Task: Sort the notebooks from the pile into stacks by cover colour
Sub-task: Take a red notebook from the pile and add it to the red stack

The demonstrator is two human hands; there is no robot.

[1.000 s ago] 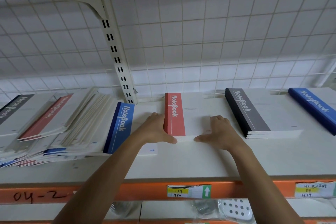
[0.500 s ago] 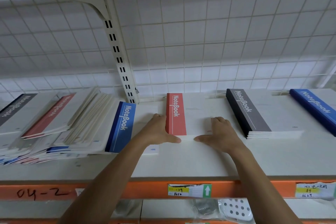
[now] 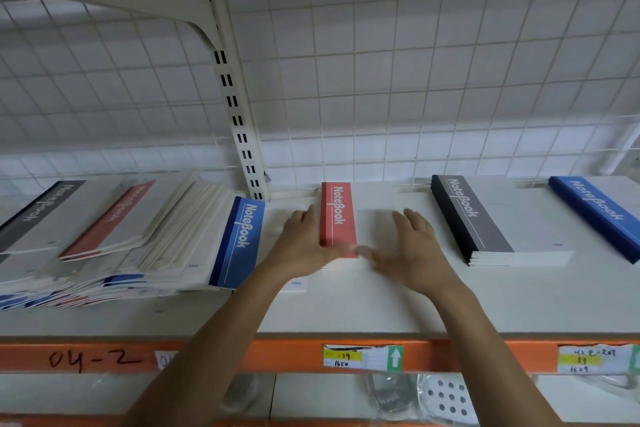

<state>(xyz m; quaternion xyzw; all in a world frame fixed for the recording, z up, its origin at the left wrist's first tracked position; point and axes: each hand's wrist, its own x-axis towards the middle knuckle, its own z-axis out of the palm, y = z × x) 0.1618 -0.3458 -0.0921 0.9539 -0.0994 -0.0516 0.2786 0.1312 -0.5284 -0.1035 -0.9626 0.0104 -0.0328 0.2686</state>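
Your right hand (image 3: 412,246) is no longer settled on the red notebook (image 3: 337,218); its fingers now spread straighter and its thumb blurs at the near edge. Your left hand (image 3: 301,243) also blurs, its thumb sliding across the notebook's near corner.

Both forearms (image 3: 214,340) reach forward and up, converging — the left hand (image 3: 304,241) and right hand (image 3: 414,246) lie palm-down, fingers extended, thumbs pointing inward toward each other, slightly motion-blurred.
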